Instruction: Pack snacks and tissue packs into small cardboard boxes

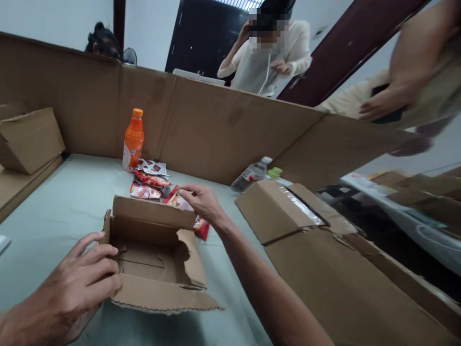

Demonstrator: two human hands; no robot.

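An open cardboard box (144, 254) with torn flaps stands on the pale green cloth in front of me. My left hand (88, 276) grips its left side, fingers curled over the edge. Beyond the box's far wall, my right hand (201, 202) has thumb and fingers closed on a red and white snack packet (177, 201). Close to the right wrist lies another red packet (201, 228), partly hidden by the box and hand. Several more snack packets (149, 180) are piled left of my right hand, next to an orange drink bottle (134, 139).
A tall cardboard wall (216, 125) borders the far side. A clear bottle (252, 173) leans at the back right, beside large cardboard boxes (324, 269). Another cardboard box (34, 137) stands at left. Beyond the wall, a person (266, 62) stands, and another person's arm (414, 62) reaches in.
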